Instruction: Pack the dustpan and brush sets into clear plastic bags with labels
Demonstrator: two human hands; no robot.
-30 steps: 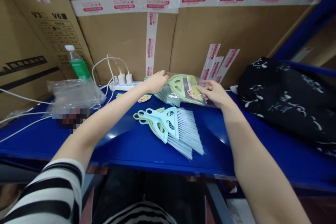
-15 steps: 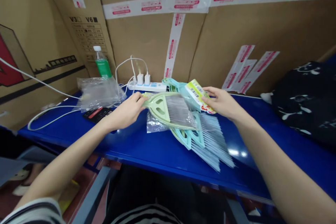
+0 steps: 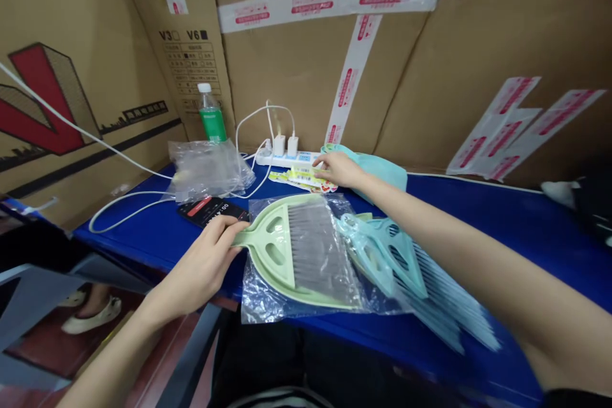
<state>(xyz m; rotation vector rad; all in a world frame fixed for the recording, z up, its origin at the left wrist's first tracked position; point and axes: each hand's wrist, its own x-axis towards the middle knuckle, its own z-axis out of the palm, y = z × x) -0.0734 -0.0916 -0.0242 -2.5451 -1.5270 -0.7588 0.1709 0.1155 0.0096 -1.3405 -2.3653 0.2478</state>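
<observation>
My left hand (image 3: 205, 261) grips the handle of a pale green dustpan with a brush (image 3: 291, 248), which sits in a clear plastic bag (image 3: 268, 299) at the front edge of the blue shelf (image 3: 478, 204). My right hand (image 3: 337, 169) reaches to the back and rests its fingers on yellow printed label cards (image 3: 299, 180) beside a stack of teal dustpans (image 3: 380, 169). A pile of loose light blue and green brushes (image 3: 406, 268) lies under my right forearm.
A phone (image 3: 210, 209) with a lit screen lies left of the dustpan. Behind it are a heap of clear bags (image 3: 208, 169), a green bottle (image 3: 211, 116), and a power strip (image 3: 287, 156) with chargers and white cables. Taped cardboard boxes (image 3: 296, 76) wall the back. A black bag (image 3: 595, 204) sits far right.
My left hand pulled the bagged green dustpan toward the front edge and laid it flat. My right hand moved back to the label cards. The camera turned left.
</observation>
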